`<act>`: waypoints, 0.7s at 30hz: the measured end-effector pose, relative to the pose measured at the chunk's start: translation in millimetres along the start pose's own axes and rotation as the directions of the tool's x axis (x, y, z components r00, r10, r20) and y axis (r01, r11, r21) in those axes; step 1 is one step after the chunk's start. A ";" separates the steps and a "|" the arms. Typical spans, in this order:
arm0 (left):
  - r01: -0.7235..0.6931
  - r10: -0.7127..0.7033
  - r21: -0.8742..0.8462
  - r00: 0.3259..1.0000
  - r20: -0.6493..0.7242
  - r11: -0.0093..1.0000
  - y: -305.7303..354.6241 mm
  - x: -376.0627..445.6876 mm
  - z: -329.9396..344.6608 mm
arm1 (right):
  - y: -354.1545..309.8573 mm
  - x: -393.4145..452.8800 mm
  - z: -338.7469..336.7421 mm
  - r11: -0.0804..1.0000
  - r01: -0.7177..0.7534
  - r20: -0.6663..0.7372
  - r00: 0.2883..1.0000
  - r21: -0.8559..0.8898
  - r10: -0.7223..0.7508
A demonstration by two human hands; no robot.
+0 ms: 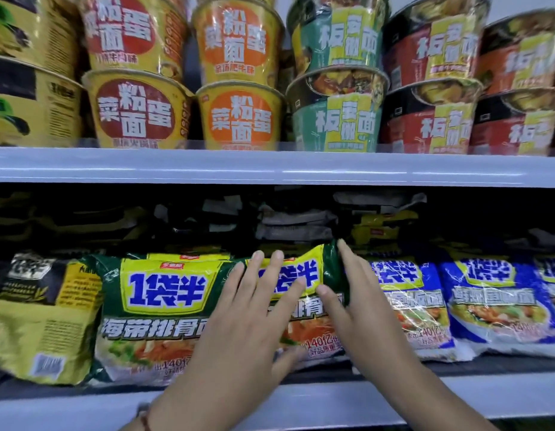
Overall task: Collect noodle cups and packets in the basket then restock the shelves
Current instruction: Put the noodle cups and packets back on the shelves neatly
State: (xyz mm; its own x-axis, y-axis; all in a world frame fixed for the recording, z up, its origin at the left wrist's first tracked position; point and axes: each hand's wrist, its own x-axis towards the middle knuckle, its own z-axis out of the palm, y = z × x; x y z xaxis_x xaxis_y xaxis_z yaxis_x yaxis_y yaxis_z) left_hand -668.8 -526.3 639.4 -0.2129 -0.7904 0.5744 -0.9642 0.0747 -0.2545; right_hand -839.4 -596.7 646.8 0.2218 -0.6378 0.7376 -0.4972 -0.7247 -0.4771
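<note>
Where the lower white metal shelf [316, 402] carries its front row of packets, both bare hands meet on one item: a green and yellow plastic noodle packet [304, 293] standing upright, second green pack from the left. Left hand [238, 328]: fingers spread and flat against the packet's face, thumb low near its bottom edge. Right hand [360, 309]: fingers extended along the packet's right edge, thumb pressed on its front; the packet is held between the two hands, neither hand clenched.

Same row, left to right: yellow and black plastic packet [43, 315] turned to show its back with a barcode; matching green and yellow packet [158, 318] just left of the held one, touching it; two blue plastic noodle packets [493, 306] to the right. Behind the row, dim stacks of further packets, details not legible.

Upper white shelf [270, 166]: paper noodle cups stacked two high. Yellow cups with red or orange round labels [238, 116] at centre left; green and yellow cups [338, 119] at centre; black and red cups [431, 122] at right.
</note>
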 end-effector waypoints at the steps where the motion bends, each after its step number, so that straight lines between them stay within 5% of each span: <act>1: -0.003 0.002 0.025 0.999 0.032 1.000 -1.2 4.6 1.8 | -1.1 2.9 0.3 0.994 0.074 -0.008 0.997 -0.086 -0.075; 9: -0.010 -0.002 0.140 0.997 0.083 0.990 -1.6 17.7 0.1 | 25.3 3.2 14.8 0.742 0.364 0.280 0.929 -0.563 -0.243; 17: 0.020 -0.058 0.309 0.992 0.115 0.951 -6.3 20.8 -10.2 | 30.9 -1.9 0.0 0.643 0.427 0.355 0.901 -0.636 -0.247; 19: -0.026 0.010 0.275 0.998 0.058 0.961 -8.8 19.0 -9.8 | 31.6 2.4 -2.1 0.623 0.475 0.381 0.878 -0.621 -0.290; 21: -0.097 0.066 0.222 0.988 0.142 0.970 -15.5 19.2 -4.2 | 36.0 8.8 -3.8 0.591 0.530 0.453 0.843 -0.608 -0.291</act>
State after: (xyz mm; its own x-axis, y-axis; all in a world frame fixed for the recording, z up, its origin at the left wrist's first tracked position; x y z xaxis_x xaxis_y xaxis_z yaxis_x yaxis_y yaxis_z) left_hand -658.6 -540.1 657.6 -0.2513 -0.8620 0.4402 -0.8797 0.0136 -0.4754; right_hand -858.6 -627.3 637.9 0.7113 -0.4449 0.5442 -0.6860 -0.6081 0.3995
